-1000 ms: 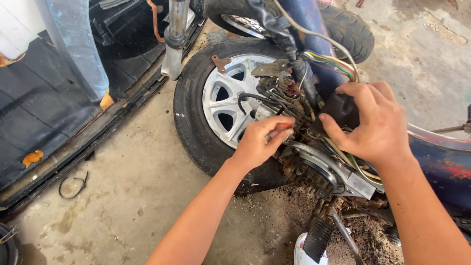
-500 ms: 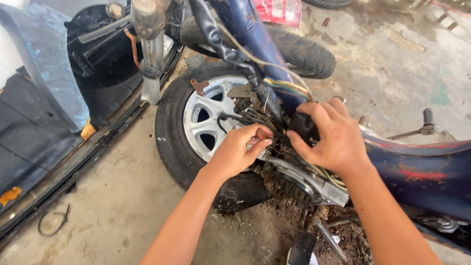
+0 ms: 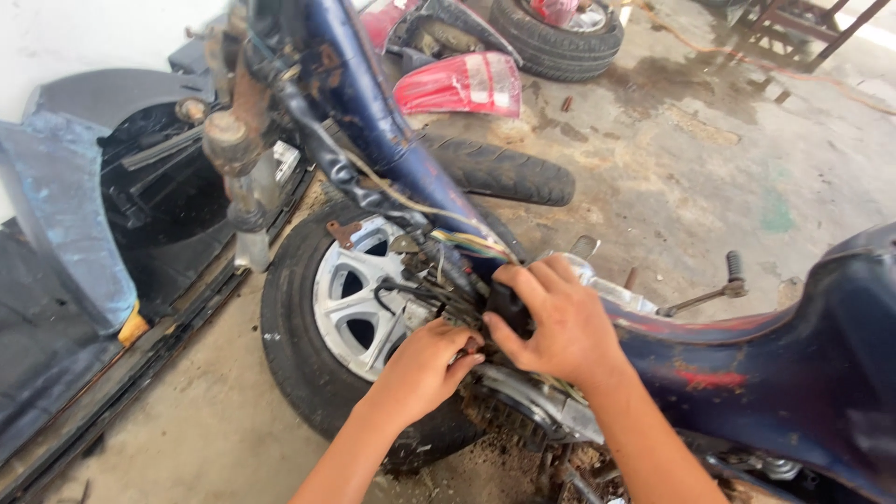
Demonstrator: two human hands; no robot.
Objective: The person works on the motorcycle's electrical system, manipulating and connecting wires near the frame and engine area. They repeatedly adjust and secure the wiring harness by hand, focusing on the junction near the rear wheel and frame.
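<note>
A stripped dark blue scooter frame point(image 3: 784, 373) lies across a wheel point(image 3: 322, 336) with a black tyre and silver alloy rim. My left hand point(image 3: 425, 369) pinches a small part in the tangle of black wires point(image 3: 420, 294) by the rim. My right hand point(image 3: 560, 322) grips a black box-shaped part point(image 3: 509, 303) among the same wires, just below the blue frame tube point(image 3: 373, 121). Coloured wires point(image 3: 471, 245) run along that tube. What sits between my left fingers is too small to tell.
Dark plastic body panels point(image 3: 140, 205) lie at the left on the concrete floor. A red tail-light piece point(image 3: 462, 84) and a second tyre point(image 3: 504, 173) sit behind the frame, another wheel point(image 3: 560, 28) farther back. A kick lever point(image 3: 714, 291) sticks out at right.
The view has tilted up and back, so more of the floor, the red tail-light and the far wheel show. Both hands stay on the wire bundle, lower in the picture.
</note>
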